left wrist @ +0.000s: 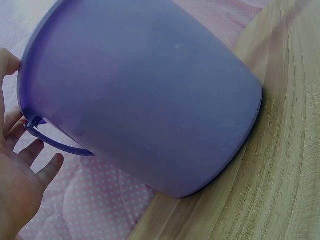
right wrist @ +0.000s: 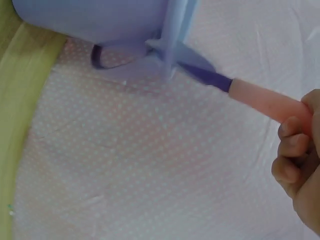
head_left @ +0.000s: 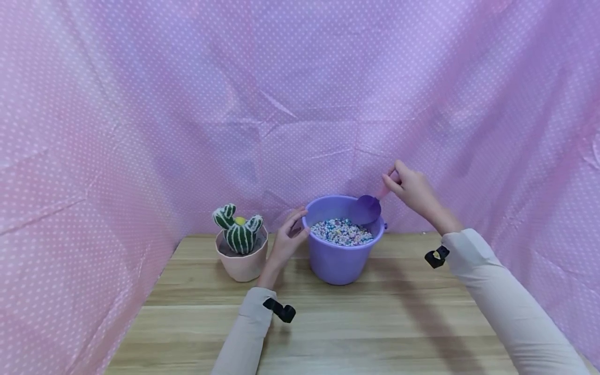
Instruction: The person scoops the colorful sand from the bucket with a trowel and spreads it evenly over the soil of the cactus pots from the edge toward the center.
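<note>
The step in hand looks like scooping: the right hand (head_left: 413, 191) has its grip clamped on the pink handle of a purple scoop (head_left: 367, 210), whose bowl hangs inside the far right part of the rim of a lilac bucket (head_left: 336, 264). Whether that bowl touches the beads (head_left: 340, 232) or carries any is hard to tell. The left hand (head_left: 285, 240) rests fingertips against the bucket's left rim, its grip loose and apart rather than closed round it, apparently to steady it. The next move seems to call for lowering the scoop into the beads while the left side braces, or lifting it level over the rim if it is loaded; a hard push could tip the bucket. The bucket stands upright near the far edge of the tabletop (head_left: 347, 330), around its middle, its small multicoloured beads lying well below the rim, with a band of bare inner wall above. Nearer the far left corner, a faceted pink pot (head_left: 242, 270) holds a fuzzy green cactus (head_left: 241, 239) set in greyish filling.
</note>
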A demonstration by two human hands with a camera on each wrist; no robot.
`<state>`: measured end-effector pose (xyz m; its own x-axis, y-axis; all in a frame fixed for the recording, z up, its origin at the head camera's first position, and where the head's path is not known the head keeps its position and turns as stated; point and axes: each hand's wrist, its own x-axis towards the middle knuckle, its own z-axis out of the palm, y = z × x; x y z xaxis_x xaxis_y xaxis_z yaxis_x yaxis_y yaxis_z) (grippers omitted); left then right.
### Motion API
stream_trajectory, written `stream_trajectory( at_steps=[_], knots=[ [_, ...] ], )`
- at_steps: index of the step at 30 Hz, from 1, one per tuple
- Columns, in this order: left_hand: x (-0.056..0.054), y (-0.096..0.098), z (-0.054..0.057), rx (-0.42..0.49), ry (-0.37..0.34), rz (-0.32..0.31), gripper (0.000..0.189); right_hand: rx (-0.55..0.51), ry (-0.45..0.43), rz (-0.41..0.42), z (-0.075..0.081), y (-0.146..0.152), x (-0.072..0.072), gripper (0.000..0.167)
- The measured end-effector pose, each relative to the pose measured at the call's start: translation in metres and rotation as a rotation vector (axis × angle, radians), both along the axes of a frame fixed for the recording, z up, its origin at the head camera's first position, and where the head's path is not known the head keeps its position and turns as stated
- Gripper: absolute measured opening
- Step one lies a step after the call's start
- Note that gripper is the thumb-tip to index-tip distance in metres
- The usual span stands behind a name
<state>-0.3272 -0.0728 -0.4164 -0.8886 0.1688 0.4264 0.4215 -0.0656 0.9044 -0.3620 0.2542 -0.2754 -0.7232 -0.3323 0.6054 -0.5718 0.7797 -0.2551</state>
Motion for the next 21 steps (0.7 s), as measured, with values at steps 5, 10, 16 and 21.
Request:
stream_trajectory(
  at_steps=[5,10,16,21],
  knots=[
    [-0.016,0.001,-0.018,-0.014,0.016,0.025,0.052,0.138,-0.022,0.031,-0.002,-0.015,-0.001,0.013],
    [-0.014,0.003,-0.018,-0.017,0.02,0.024,0.051,0.097,-0.201,0.048,-0.011,-0.018,-0.009,0.014],
    [-0.014,0.003,-0.017,-0.012,0.017,0.019,0.051,-0.014,-0.372,0.025,-0.025,-0.01,-0.02,0.018],
    [-0.016,0.003,-0.015,0.01,0.023,0.025,0.052,-0.078,-0.406,0.048,-0.03,-0.011,-0.027,0.019]
  ],
)
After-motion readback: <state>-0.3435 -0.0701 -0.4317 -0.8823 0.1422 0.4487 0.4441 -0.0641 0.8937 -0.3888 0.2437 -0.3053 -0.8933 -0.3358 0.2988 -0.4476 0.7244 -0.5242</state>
